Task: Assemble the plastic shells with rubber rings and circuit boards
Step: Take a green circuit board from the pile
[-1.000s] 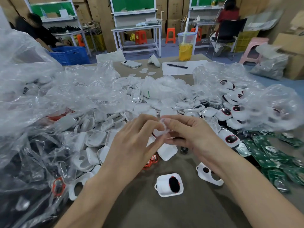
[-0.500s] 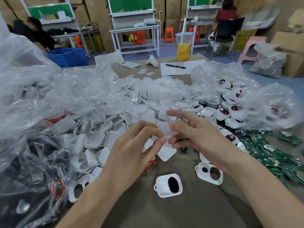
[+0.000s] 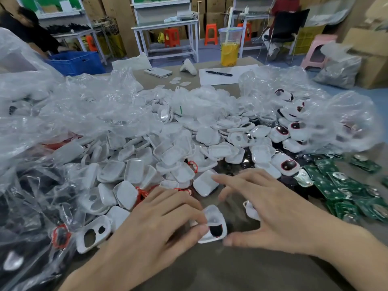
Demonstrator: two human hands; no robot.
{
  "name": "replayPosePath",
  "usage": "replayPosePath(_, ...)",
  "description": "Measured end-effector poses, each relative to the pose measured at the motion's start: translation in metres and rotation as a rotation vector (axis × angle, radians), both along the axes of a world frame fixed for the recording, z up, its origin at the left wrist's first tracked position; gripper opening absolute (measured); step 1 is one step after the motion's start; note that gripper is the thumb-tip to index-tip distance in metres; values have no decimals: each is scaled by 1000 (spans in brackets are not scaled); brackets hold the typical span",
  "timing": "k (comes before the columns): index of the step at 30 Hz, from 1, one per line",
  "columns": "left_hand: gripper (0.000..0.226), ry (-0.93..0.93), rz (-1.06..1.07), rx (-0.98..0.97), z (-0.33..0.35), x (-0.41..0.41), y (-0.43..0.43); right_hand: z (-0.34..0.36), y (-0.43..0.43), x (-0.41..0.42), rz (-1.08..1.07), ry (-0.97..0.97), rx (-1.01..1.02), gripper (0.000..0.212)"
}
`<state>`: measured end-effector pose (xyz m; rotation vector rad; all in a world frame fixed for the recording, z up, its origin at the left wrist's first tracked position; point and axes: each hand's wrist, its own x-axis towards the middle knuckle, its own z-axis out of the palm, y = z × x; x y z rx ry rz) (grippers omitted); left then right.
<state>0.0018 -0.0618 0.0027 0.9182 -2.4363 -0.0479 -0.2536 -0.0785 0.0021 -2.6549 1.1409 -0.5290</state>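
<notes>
A: Shell (image 3: 214,222), where is it held?
B: It is pinched at its left edge by the left hand (image 3: 163,223), over the bare bench (image 3: 231,269).
A: And the right hand (image 3: 273,211)?
B: Its fingers are spread; nothing is gripped.

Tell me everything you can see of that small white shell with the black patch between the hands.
The white plastic shell is a glossy rounded-rectangle tray with a raised rim and a black patch inside its near end. It lies on the brown table. The left hand pinches its left edge; the thumb of the right hand is close beside it.
</notes>
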Motion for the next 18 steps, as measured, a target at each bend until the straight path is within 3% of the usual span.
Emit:
replayPosePath(7,25,-97,-21,-22,-6,0,-1,3,0,6,67,24,13,83)
replayPosePath(18,24,-39,-18,20,-4,-6,-1,-2,0,9,41,0,-20,71)
